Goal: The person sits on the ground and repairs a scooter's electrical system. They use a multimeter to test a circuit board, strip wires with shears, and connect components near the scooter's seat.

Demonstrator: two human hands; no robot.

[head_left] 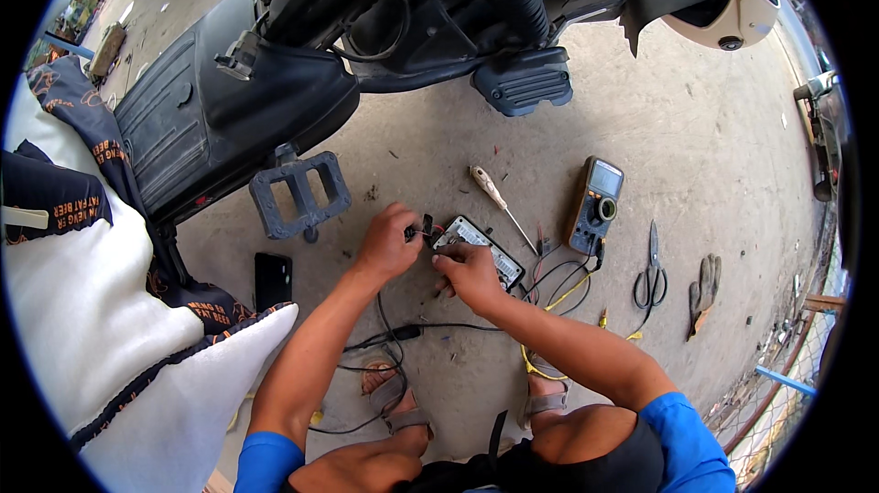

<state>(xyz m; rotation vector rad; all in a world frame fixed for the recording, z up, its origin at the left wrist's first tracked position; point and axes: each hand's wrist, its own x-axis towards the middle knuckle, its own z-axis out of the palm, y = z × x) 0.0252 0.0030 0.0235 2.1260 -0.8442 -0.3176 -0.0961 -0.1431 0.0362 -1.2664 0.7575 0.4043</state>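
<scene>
On the concrete lies a rectangular black-cased electronic unit (510,269) with a pale face, its left end beneath my hands. My left hand (389,241) is closed at that end, pinching a small black connector (428,225) with short thin wires, one of them red. My right hand (469,273) bends over the unit's near left edge with its fingers pressed together. Whatever sits between those fingertips is hidden. Beyond the unit, a screwdriver (488,188) with a light handle points toward it. A multimeter (595,205) with a dark face and orange edges stands to the right.
A dark scooter (247,99) with a pedal (300,193) fills the far left. Black cables (439,325) and yellow leads (569,293) cross the floor near my sandalled feet. Scissors (652,269) and a work glove (704,294) lie right; a black phone (273,281) lies left, beside a white-lined cover (82,301).
</scene>
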